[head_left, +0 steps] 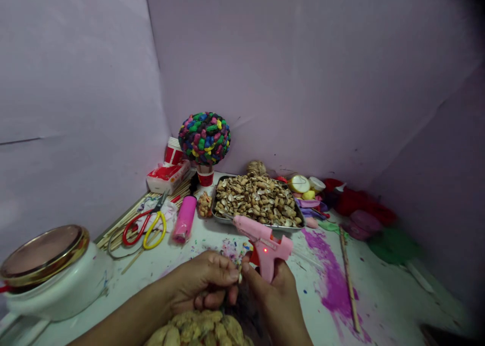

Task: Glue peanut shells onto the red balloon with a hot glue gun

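Observation:
My right hand (278,290) is wrapped round the handle of a pink hot glue gun (261,237), whose nozzle points up and left and whose red light is lit. Between the thumb and fingers of my left hand (210,280) is a small peanut shell (240,275), mostly covered by the fingertips. The tip of my right thumb is close to that shell; whether they touch I cannot tell. Just below both hands, a rounded form covered with peanut shells (200,330) shows at the bottom edge. Behind the glue gun lies a metal tray (259,228) heaped with peanut shells.
A multicoloured ball (204,138) stands on a red-and-white paper cup (205,177) at the back. Left are scissors (146,225), a pink roll (185,219), a tissue pack (166,177) and a white pot (56,290). Right are a stick (349,280), purple paint (329,270) and a green fan-shaped item (394,245).

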A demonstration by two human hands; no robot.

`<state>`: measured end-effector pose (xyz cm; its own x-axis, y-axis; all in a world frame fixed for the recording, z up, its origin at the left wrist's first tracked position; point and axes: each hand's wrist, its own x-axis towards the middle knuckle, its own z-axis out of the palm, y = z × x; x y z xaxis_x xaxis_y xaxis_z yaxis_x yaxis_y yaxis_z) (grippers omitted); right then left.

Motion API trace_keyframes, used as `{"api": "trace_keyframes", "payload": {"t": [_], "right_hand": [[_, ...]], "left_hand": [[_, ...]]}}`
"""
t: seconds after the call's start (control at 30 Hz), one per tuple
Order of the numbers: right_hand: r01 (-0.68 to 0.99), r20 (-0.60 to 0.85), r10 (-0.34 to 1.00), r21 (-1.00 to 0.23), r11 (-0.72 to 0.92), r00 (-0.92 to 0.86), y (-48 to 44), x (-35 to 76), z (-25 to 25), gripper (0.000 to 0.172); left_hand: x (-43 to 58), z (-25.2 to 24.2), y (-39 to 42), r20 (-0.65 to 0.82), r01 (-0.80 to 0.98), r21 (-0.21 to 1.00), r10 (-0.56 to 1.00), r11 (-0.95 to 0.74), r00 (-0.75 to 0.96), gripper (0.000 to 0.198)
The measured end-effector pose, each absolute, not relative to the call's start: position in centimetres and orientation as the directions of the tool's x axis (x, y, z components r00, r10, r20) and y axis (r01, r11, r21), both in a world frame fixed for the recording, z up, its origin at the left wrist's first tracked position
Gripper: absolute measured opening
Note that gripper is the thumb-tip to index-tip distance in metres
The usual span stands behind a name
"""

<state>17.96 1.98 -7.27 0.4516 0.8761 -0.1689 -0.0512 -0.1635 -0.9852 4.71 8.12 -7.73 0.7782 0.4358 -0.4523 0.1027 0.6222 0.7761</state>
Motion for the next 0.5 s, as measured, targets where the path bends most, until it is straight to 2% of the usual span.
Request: {"api": "trace_keyframes", "payload": {"t": [0.17, 0.33, 0.43, 0.5], "right_hand": [[0.013, -0.105, 0.854, -0.992, -0.129, 0.509, 1.4, 17.1, -7.5, 0.019], [0.098, -0.048, 0.841, -0.988, -0.119, 0.538, 0.9, 17.9, -7.5, 0.015], [0.175, -0.011, 0.823, -0.975, -0.134, 0.567, 0.1, 19.3, -7.7, 0.019], [0.128, -0.048, 0.823, -0.981, -0.145, 0.566, -0.9, 20.2, -8.0, 0.025]], "left_hand": [[4.8, -7.6, 8.1, -0.471, 0.131, 0.779, 0.434, 0.613, 0.768, 0.034], [4.8, -7.7, 8.2, -0.483, 0.080, 0.746, 0.454, 0.662, 0.748, 0.029], [4.7, -7.9, 8.3, -0.476, 0.064, 0.739, 0.453, 0.671, 0.753, 0.032], [4.7, -7.9, 8.4, -0.479, 0.062, 0.740, 0.460, 0.670, 0.748, 0.034]]}}
